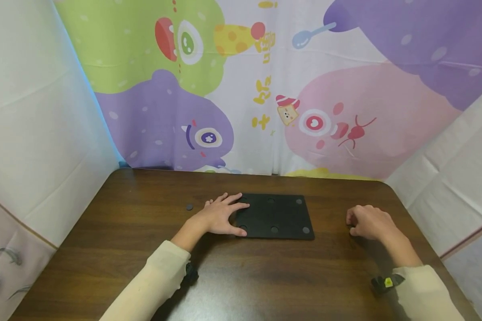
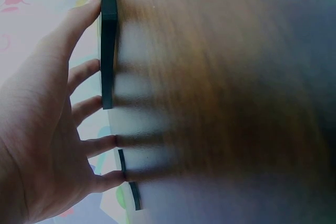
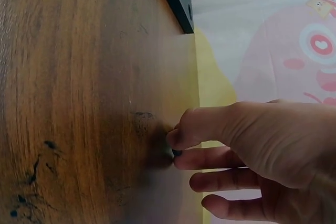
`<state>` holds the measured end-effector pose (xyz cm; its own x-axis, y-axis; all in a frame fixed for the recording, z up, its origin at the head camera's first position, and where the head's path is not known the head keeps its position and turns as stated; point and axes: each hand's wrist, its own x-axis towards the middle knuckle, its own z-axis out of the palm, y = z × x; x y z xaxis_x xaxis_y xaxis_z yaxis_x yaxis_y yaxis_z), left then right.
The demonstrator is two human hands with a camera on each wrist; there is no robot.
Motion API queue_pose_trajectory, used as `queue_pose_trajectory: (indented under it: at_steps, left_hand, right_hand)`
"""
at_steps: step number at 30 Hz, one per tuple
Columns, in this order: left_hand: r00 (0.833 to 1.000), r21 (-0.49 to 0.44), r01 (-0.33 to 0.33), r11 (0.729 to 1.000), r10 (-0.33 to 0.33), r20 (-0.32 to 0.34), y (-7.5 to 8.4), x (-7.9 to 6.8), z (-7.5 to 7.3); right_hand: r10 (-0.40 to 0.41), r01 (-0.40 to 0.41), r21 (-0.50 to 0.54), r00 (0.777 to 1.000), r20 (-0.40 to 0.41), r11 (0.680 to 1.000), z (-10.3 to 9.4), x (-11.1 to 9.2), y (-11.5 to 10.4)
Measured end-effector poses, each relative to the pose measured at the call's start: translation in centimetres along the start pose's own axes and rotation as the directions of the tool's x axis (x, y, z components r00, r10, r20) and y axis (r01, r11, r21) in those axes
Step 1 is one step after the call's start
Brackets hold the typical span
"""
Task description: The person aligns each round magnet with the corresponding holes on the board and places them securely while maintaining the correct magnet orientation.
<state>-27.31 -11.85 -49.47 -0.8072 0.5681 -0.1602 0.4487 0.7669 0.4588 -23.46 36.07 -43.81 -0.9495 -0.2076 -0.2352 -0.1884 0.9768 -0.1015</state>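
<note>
A flat black rectangular board (image 1: 281, 216) with several round recesses lies on the wooden table. My left hand (image 1: 218, 216) is spread over its left end. In the left wrist view the thumb and two fingers touch the board, while the ring and little fingers reach the tabletop beyond it. Close to the little finger are two thin dark pieces (image 2: 135, 196) seen edge-on; one dark disc (image 1: 189, 207) shows in the head view. Right of the board, my right hand (image 1: 371, 222) pinches a small dark piece (image 3: 177, 152) between thumb and index finger, low over the table; its shape is mostly hidden.
The brown table (image 1: 241, 276) has rounded far corners. A cartoon-printed curtain (image 1: 261, 147) hangs behind its far edge, with white cloth (image 1: 44, 111) at the left side and more at the right. Dark wrist devices (image 1: 383, 283) sit by both sleeves.
</note>
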Motion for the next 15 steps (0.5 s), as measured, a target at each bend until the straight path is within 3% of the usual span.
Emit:
queue_pose_trajectory:
  at_steps: [9, 15]
  left_hand:
    - [1.000, -0.007, -0.002, 1.000, 0.002, -0.014, -0.9, 0.6, 0.6]
    - [1.000, 0.011, -0.011, 1.000, 0.011, -0.005, 0.4, -0.3, -0.3]
  right_hand:
    - [-0.012, 0.012, -0.012, 1.000, 0.006, 1.000, -0.1, 0.1, -0.1]
    - [-0.017, 0.017, -0.011, 1.000, 0.009, 1.000, 0.0, 0.2, -0.1]
